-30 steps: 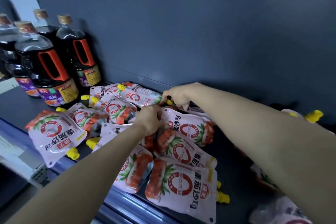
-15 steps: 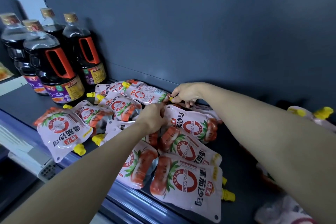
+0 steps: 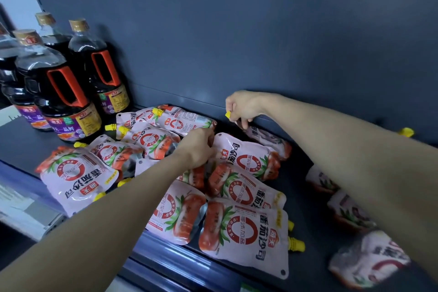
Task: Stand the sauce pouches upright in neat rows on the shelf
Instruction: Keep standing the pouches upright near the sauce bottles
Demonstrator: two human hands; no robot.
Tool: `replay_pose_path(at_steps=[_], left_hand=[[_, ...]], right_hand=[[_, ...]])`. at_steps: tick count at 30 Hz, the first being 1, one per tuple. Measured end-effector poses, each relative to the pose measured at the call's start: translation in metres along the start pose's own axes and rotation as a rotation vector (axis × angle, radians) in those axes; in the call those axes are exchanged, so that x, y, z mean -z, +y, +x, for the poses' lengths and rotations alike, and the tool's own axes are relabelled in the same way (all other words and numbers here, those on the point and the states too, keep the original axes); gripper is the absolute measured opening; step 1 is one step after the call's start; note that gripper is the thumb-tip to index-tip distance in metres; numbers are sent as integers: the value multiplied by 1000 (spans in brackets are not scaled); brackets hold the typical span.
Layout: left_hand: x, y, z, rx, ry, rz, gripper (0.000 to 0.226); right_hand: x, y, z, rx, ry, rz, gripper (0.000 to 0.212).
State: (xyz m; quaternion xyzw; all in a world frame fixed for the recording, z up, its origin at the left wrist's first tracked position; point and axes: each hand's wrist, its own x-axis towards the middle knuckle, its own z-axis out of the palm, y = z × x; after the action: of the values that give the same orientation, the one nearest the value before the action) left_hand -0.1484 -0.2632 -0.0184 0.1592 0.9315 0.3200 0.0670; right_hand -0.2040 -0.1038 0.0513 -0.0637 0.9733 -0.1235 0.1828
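Several pink tomato-sauce pouches with yellow spout caps lie flat and overlapping on the dark shelf (image 3: 305, 199). My right hand (image 3: 243, 106) is by the back wall, pinching the yellow cap of a back pouch (image 3: 269, 140), whose top end is lifted off the shelf. My left hand (image 3: 198, 147) reaches into the middle of the pile, fingers closed on the top corner of a middle pouch (image 3: 248, 157). A front pouch (image 3: 244, 230) lies at the shelf's front edge. None of the pouches in sight stands upright.
Several large dark soy-sauce bottles (image 3: 64, 92) with orange handles stand at the back left. More pouches (image 3: 365, 258) lie at the right, partly under my right forearm. The grey back panel (image 3: 260, 42) closes the shelf behind. A blue price rail (image 3: 166, 258) runs along the front edge.
My right hand has risen a little along the back wall with the yellow cap, lifting that pouch's top end. My left hand has stayed on the middle pouch's corner.
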Motion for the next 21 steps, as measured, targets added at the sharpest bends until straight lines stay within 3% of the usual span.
replay_pose_path(at_steps=[5, 12, 18, 21], left_hand=[[20, 37, 9, -108, 15, -26, 18], [25, 100, 17, -358, -33, 13, 18], [19, 101, 19, -395, -79, -58, 26], [24, 92, 22, -364, -161, 3, 18]], right_hand=[[32, 18, -39, -28, 117, 4, 22], [52, 38, -89, -153, 290, -56, 9], [48, 44, -107, -212, 348, -86, 8], [50, 42, -109, -252, 349, -179, 5]])
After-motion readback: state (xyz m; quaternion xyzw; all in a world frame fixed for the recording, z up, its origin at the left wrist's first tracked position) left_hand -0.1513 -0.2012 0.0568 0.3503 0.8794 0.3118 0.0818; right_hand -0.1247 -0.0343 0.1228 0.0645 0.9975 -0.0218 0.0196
